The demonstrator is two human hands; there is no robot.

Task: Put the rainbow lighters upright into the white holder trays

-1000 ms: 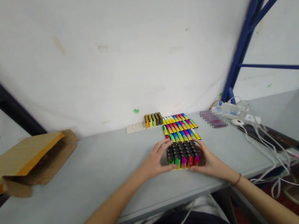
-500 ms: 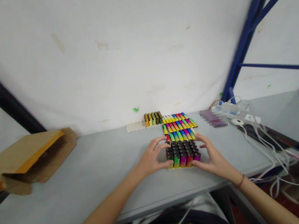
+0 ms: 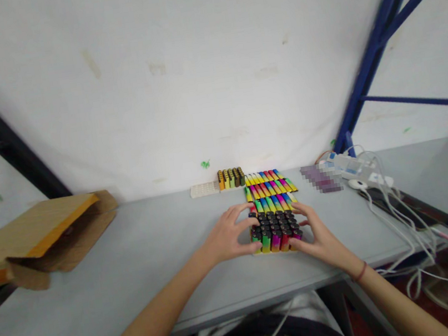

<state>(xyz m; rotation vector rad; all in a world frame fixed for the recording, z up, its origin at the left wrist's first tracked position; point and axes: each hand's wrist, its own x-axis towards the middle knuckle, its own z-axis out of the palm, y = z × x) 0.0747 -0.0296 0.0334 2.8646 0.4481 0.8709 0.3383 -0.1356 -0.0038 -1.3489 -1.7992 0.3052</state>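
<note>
A block of upright lighters (image 3: 274,230) with black tops and coloured bodies stands near the table's front edge. My left hand (image 3: 234,234) is at its left side, thumb at the front corner and fingers spread near the back. On the right side my right hand (image 3: 316,235) has its thumb at the front and its fingers apart along the edge. Both hands frame the block; whether they press on it is hard to tell. Behind it lie three rows of colourful lighters or wrappers (image 3: 271,188). A smaller upright group (image 3: 231,178) stands by the wall.
An open cardboard box (image 3: 40,235) lies at the left. Beside the upright group is a white perforated tray (image 3: 204,189). At the right are a power strip (image 3: 345,164), a blurred purple item (image 3: 322,178) and white cables (image 3: 400,220) hanging over the edge.
The camera view has shifted slightly. Both hands keep nearly the same places around the block.
</note>
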